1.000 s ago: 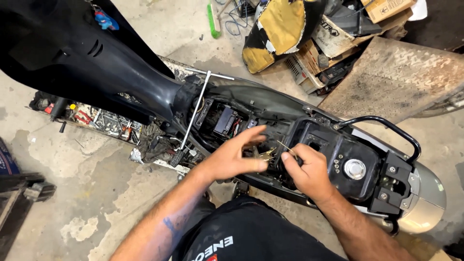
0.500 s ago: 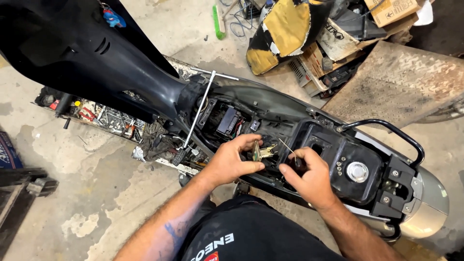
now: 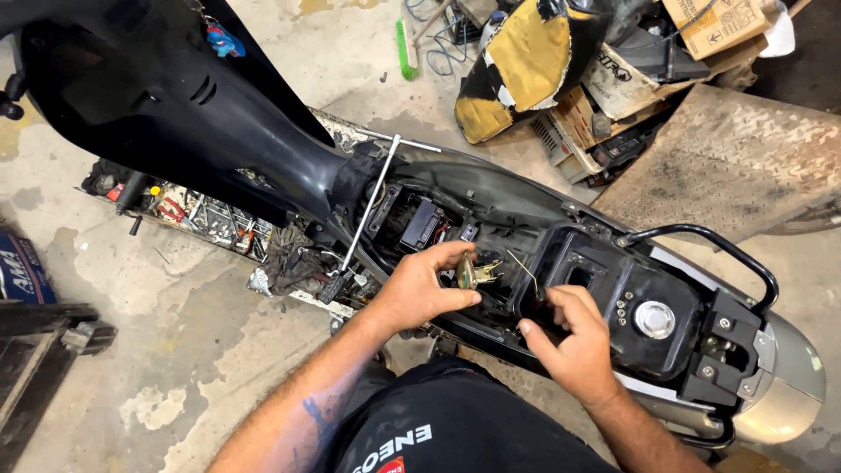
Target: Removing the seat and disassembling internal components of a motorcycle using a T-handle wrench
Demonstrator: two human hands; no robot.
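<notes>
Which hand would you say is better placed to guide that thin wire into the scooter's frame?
Probably the right hand: its fingers already pinch the thin wire at the opening, while the left hand holds a small brass-coloured part.

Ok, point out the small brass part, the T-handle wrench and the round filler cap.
small brass part (image 3: 467, 274), head view, its rounded body.
T-handle wrench (image 3: 371, 203), head view, mid-shaft.
round filler cap (image 3: 653, 319), head view, its centre.

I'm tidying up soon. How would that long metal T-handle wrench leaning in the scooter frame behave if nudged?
The T-handle wrench looks like stiff steel, so probably heavy for its slimness. It stands tilted against the scooter frame, so a nudge would likely tip it. Its round shaft might roll on the floor.
</notes>
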